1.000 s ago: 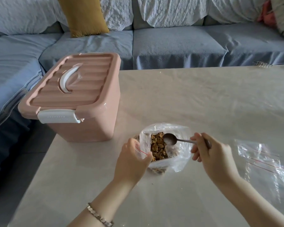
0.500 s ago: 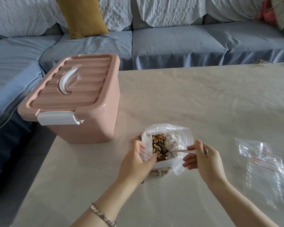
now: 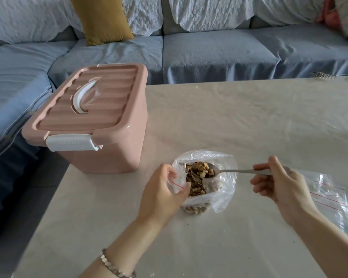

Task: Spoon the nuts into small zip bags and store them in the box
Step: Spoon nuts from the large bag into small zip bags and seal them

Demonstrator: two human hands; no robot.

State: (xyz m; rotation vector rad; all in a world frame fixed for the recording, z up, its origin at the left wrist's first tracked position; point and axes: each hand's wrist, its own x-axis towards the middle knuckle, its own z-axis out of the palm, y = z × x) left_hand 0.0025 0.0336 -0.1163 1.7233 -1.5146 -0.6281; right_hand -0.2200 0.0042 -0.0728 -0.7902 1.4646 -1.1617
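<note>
A clear plastic bag point(image 3: 224, 189) full of brown nuts point(image 3: 195, 187) stands open on the table in front of me. My left hand point(image 3: 162, 194) grips its left rim, where a red zip line shows. My right hand point(image 3: 279, 184) holds a metal spoon point(image 3: 235, 171) by the handle; its bowl is heaped with nuts and hovers just over the bag's mouth. The pink storage box point(image 3: 109, 141) stands at the table's left edge with its lid shut and the white latch closed.
Several empty zip bags point(image 3: 333, 199) with red lines lie on the table to the right, partly behind my right hand. The beige table point(image 3: 249, 117) stretches back toward a blue sofa point(image 3: 209, 55) with a mustard cushion point(image 3: 100, 19).
The spoon went down into the nuts half a second ago and has now come up loaded. My right hand has moved right and up. My left hand still grips the bag.
</note>
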